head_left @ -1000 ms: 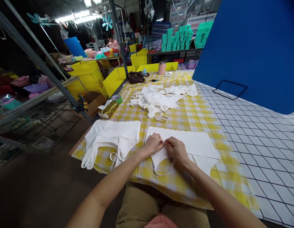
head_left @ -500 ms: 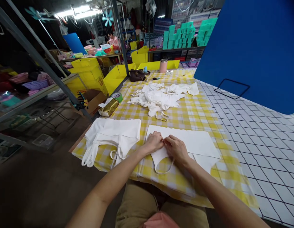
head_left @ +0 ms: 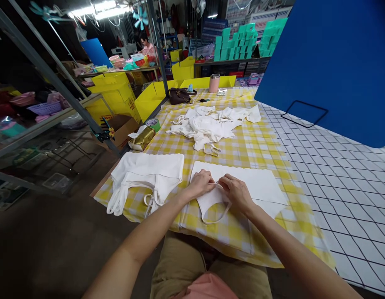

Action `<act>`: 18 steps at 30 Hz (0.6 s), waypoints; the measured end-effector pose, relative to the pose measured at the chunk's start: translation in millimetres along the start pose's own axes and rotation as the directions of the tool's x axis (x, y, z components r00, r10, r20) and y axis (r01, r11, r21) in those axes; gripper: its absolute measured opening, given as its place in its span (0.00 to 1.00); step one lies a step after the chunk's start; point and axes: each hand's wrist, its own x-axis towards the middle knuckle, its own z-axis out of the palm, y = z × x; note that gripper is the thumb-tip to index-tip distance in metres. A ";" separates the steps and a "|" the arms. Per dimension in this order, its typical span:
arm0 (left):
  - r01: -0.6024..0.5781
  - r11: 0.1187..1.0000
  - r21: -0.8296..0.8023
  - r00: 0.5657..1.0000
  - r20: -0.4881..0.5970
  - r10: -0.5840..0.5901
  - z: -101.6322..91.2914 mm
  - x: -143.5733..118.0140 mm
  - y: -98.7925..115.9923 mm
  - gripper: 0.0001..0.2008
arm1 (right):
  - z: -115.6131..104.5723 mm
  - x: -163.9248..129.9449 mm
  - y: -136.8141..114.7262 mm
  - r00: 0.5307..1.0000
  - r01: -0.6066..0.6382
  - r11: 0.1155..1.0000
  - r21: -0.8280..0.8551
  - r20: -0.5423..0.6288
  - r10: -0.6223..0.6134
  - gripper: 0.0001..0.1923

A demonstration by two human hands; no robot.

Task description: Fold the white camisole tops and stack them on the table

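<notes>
A white strappy top (head_left: 263,185) lies flat before me on the table, its straps toward my body. My left hand (head_left: 202,182) rests on its left part, fingertips pinched on the thin strap or edge of the top. Close beside it, my right hand (head_left: 236,190) is closed in a pinch on the same narrow band, a short gap between the two hands. A loop of strap hangs below my fingers. To the left lies a neat stack of folded white tops (head_left: 148,168). Farther back is a loose heap of white tops (head_left: 207,124).
A yellow checked cloth (head_left: 167,145) covers the table. Along its left side are a gold tissue pack (head_left: 143,139) and green tape roll (head_left: 153,123). A dark bag (head_left: 179,96) and pink tumbler (head_left: 214,84) stand at the back. A blue board (head_left: 329,66) rises at right.
My right hand has shifted slightly right, away from my left hand, and the band between them is more visible. The camera view has tilted a little. The stack and heap stay put.
</notes>
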 end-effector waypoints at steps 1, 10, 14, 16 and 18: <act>0.011 1.000 0.004 1.000 0.002 -0.011 -0.2 0.3 0.4 0.05 | 0.4 1.4 -2.0 1.000 -0.001 1.000 0.009 0.001 0.001 0.13; 0.049 0.996 0.077 0.996 0.074 -0.055 -4.5 1.7 4.3 0.05 | 11.4 6.9 -4.5 0.999 0.054 0.998 -0.017 -0.004 -0.054 0.11; 0.048 0.995 0.091 0.997 0.048 -0.052 1.2 3.2 -0.4 0.05 | 11.0 7.3 -2.8 0.992 0.122 0.990 -0.068 -0.009 -0.123 0.10; 0.032 0.996 0.085 0.999 0.023 -0.034 5.4 4.1 -4.4 0.06 | 8.8 7.9 -2.2 0.989 0.149 0.982 -0.115 0.010 -0.149 0.11; 0.010 0.997 0.073 1.000 0.002 -0.010 8.7 4.8 -7.7 0.06 | 5.6 7.9 -1.4 0.986 0.165 0.972 -0.168 0.044 -0.160 0.11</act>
